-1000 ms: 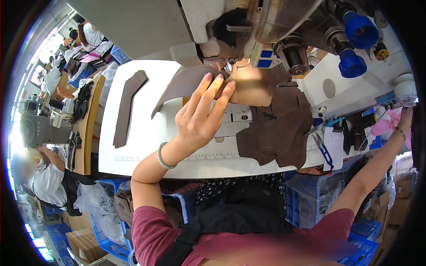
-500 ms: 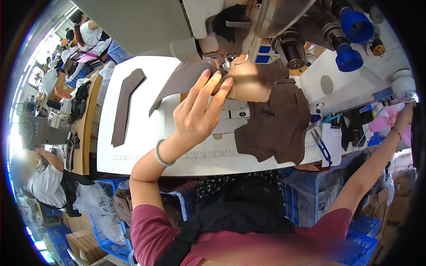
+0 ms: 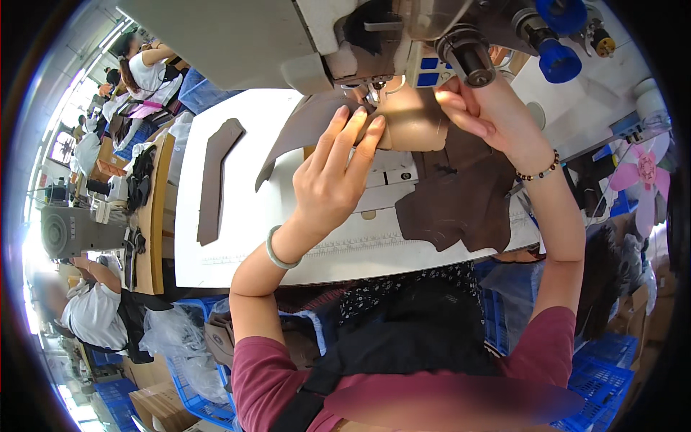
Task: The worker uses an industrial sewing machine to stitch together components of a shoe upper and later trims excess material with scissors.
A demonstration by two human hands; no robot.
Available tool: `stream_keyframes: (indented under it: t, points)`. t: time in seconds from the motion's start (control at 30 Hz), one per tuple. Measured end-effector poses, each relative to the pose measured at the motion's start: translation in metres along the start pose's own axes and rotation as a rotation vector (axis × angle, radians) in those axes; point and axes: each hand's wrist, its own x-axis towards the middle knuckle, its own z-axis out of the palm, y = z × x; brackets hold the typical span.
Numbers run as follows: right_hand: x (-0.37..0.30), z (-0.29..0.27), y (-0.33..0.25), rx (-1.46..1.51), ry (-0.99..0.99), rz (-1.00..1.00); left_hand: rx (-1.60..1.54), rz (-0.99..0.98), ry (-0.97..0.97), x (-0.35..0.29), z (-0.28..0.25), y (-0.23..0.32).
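My left hand (image 3: pixel 330 173) rests with fingers stretched out on leather beneath the sewing machine's needle area (image 3: pixel 374 90). A curved brown leather piece (image 3: pixel 291 126) reaches out to the left of these fingers. To their right lies a tan, shiny leather piece (image 3: pixel 414 128), lit by the machine's lamp. Beside the right edge of that tan piece is my right hand (image 3: pixel 493 115), its fingers loosely bent and apart; I see nothing in them. Dark brown leather pieces (image 3: pixel 468 209) lie nearer to me, below the right hand.
A long brown leather strip (image 3: pixel 216 183) lies on the white table (image 3: pixel 288 263) at left. Blue knobs (image 3: pixel 560 61) and a small blue-button panel (image 3: pixel 428 68) are on the machine. A pink flower-shaped thing (image 3: pixel 644 173) is far right. Other people sit working at left.
My right hand has come in from the far right, by the pink flower-shaped thing, to the tan leather's right edge. My left hand stays on the leather. The whole view has shifted slightly.
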Motion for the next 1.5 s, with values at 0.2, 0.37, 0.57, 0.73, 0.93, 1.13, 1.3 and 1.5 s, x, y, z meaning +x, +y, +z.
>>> stream_keyframes:
  t: [0.2, 0.37, 0.57, 0.73, 0.93, 1.13, 1.3, 1.5]
  points:
    - [-0.001, -0.001, -0.002, -0.158, -0.055, -0.092, 0.021, 0.025, 0.027, 0.000, 0.000, -0.001]
    - [-0.006, 0.004, 0.010, -0.150, 0.082, -0.088, 0.015, -0.014, -0.028, 0.000, -0.004, 0.001]
    - [-0.010, -0.001, 0.015, -0.344, 0.052, -0.105, 0.013, 0.002, -0.068, 0.004, -0.010, 0.001]
    - [-0.030, -0.004, 0.043, -1.091, 0.513, -1.030, -0.226, 0.040, -0.046, 0.006, -0.004, -0.007]
    - [-0.015, -0.004, 0.072, -1.424, 0.290, -1.335, -0.165, 0.149, -0.017, 0.006, 0.001, -0.014]
    - [0.000, -0.009, 0.075, -1.442, 0.224, -1.487, -0.171, 0.197, 0.021, 0.007, 0.002, -0.021]
    - [-0.001, -0.009, 0.077, -1.447, 0.266, -1.495, -0.133, 0.242, 0.053, 0.007, 0.004, -0.024]
    - [-0.008, -0.008, 0.069, -1.472, 0.232, -1.443, -0.130, 0.241, 0.069, 0.003, 0.006, -0.022]
